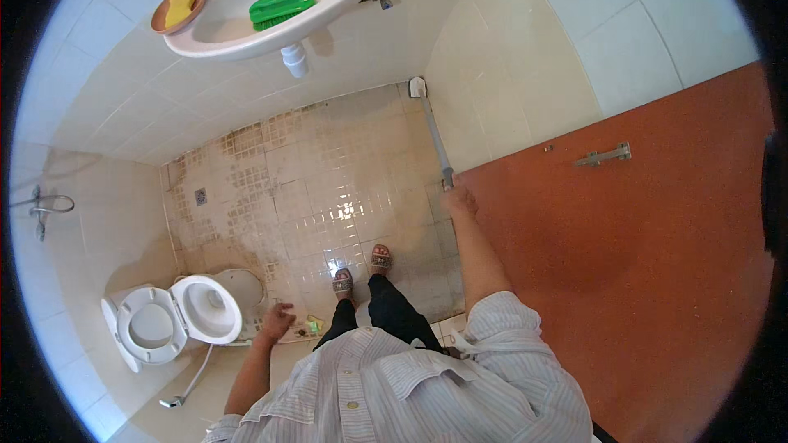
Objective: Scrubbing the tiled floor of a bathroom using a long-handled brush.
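Observation:
My right hand [460, 197] is closed around the end of a long grey handle [436, 135], beside the brown door [615, 258]. The handle runs along the floor to a small white head [417, 87] in the corner under the wall. My left hand [280, 320] hangs with fingers partly bent and nothing in it, between my body and the toilet bowl [212, 307]. A green scrub brush [282, 8] lies in the washbasin [234, 37]. On the basin's left edge a yellow sponge or bar [181, 7] rests in a round dish [161, 26].
The tiled floor [320, 178] looks wet and bears brown stains, with a drain [201, 197] at the left. The toilet's lid and seat [152, 325] are raised. A hand sprayer [172, 402] hangs near it. Small green and yellow scraps [314, 323] lie near my feet.

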{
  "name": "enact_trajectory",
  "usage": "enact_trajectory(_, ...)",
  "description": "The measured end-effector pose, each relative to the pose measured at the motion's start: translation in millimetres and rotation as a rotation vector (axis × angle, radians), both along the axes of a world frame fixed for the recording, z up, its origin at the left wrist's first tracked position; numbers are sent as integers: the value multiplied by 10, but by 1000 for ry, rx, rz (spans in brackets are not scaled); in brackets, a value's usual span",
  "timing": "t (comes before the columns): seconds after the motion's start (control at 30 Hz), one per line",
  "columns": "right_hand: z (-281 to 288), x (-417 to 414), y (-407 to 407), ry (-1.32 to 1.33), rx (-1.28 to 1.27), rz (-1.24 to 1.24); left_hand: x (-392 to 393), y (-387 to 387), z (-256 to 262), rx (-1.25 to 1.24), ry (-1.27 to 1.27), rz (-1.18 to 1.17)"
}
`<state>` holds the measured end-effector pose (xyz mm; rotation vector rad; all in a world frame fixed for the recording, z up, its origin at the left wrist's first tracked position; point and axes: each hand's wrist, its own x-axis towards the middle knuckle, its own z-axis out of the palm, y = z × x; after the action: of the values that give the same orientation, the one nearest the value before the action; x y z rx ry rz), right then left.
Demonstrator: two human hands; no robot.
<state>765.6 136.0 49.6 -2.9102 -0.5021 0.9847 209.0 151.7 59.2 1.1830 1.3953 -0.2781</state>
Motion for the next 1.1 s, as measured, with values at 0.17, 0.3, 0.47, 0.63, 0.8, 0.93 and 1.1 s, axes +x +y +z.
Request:
enact_trajectory(0.17, -251, -240, -1097, -69, 308, 110, 84, 485, 156, 152, -43, 223)
enact_trajectory(0.3, 166, -972, -2318, 99, 116, 8, 6, 503, 54, 149, -101, 352)
enact_trajectory(0.47, 953, -1235, -2134, 135, -64, -1, -17, 154, -200, 43, -7, 241)
enact_trajectory(0.63, -207, -591, -1557, 40, 362, 48, 285, -99, -1, 12, 0, 127)
enact_trajectory(0.8, -485, -87, -363, 145, 153, -45, 277, -22, 24, 0, -47, 21)
enact_trajectory(0.93, -26, -683, -347, 62, 212, 154, -60, 153, -93, 112, -1, 142)
enact_trajectory(1.1, 766, -1187, -1609, 127, 46, 252, -101, 282, -160, 73, -56, 393)
